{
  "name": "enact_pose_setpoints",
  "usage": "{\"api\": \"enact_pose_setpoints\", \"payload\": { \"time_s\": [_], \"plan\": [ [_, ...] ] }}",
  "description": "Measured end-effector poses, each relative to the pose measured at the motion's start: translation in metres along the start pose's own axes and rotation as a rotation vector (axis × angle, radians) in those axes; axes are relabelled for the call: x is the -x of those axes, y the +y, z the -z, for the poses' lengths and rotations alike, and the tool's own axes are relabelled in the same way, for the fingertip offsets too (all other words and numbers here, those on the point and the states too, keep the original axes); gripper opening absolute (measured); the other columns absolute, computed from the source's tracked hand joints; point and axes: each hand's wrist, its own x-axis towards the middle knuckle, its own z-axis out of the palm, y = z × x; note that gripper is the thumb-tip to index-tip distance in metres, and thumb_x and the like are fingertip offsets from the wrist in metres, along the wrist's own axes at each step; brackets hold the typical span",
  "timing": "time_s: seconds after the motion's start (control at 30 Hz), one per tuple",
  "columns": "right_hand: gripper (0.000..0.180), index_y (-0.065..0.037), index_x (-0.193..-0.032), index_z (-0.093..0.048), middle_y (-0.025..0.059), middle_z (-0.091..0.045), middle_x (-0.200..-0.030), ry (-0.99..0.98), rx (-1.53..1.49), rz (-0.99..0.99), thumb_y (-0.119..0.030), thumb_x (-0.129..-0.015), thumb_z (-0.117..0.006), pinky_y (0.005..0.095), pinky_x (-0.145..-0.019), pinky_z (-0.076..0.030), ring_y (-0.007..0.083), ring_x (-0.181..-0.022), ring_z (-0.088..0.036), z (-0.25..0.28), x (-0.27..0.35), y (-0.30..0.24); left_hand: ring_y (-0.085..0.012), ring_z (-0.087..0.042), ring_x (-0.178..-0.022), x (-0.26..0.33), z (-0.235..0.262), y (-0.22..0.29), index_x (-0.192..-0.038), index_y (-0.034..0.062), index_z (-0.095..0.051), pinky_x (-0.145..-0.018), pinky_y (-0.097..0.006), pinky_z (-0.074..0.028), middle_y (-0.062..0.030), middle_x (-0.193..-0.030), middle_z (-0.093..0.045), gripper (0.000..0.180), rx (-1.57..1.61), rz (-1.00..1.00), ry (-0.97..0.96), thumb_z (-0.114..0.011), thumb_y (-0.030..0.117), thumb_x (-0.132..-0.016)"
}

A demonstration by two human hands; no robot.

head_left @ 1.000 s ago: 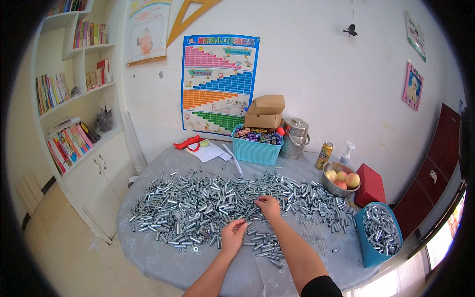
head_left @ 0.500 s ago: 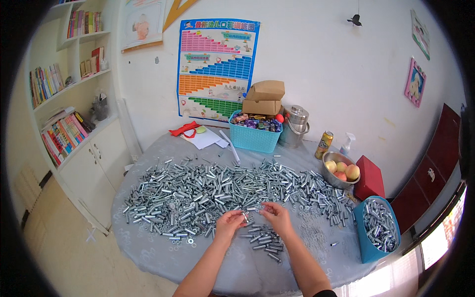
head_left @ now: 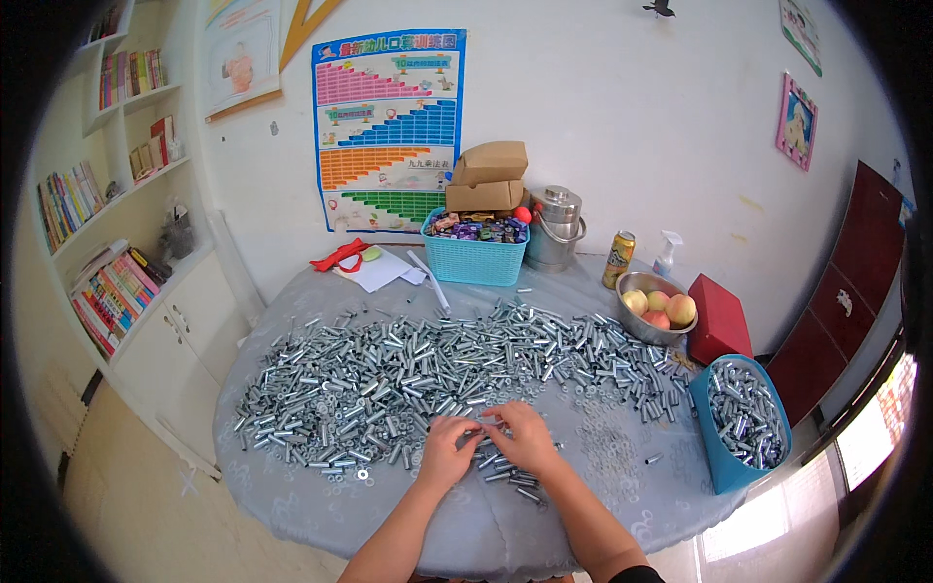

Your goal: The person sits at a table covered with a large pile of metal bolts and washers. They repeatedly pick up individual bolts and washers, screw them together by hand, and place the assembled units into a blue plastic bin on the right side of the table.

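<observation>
My left hand (head_left: 449,453) and my right hand (head_left: 526,439) meet above the near middle of the table. The fingertips of both are pinched together around a small silvery metal piece (head_left: 489,424), mostly hidden by the fingers. Just beneath the hands lies a small group of metal tubes (head_left: 525,479), partly covered by my right hand. Beyond spreads a wide heap of loose metal tubes (head_left: 389,364), with flat washers (head_left: 362,474) mixed in along its near edge.
A blue basket (head_left: 714,457) full of metal tubes stands at the right edge. Behind are a red box (head_left: 719,321), a steel bowl (head_left: 632,316) of fruit, a can (head_left: 619,257), a spray bottle (head_left: 667,255), a metal pot (head_left: 554,228) and a turquoise basket (head_left: 471,262). A single tube (head_left: 654,459) lies apart.
My hands were slightly apart, the left one holding a small metal piece. Now they have come together, fingertips touching around it. The whole view has shifted a little.
</observation>
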Motion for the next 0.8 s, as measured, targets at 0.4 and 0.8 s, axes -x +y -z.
{"api": "enact_pose_setpoints", "payload": {
  "time_s": [0.4,0.8],
  "plan": [
    [0.021,-0.006,-0.097,-0.062,0.0105,-0.061,-0.088,0.282,0.095,-0.149,-0.009,-0.077,-0.06,0.0336,-0.074,-0.044,0.0248,-0.084,-0.056,0.02,-0.004,0.028,-0.0058,-0.053,-0.075,0.0,0.004,-0.002,-0.101,0.003,-0.061,-0.067,-0.019,-0.044,-0.0008,-0.086,-0.059,0.024,0.53,0.401,0.162,-0.062,0.0,-0.078],
    [0.015,-0.012,-0.084,-0.069,0.0116,-0.064,-0.08,-0.146,0.186,-0.544,-0.018,-0.072,-0.062,0.036,-0.068,-0.048,0.0271,-0.076,-0.061,0.017,-0.006,0.049,-0.0063,-0.053,-0.076,0.0,0.007,-0.018,-0.1,0.0007,-0.061,-0.069,-0.018,-0.045,-0.0022,-0.085,-0.058,0.023,0.61,0.482,0.224,-0.061,-0.002,-0.077]
  ]
}}
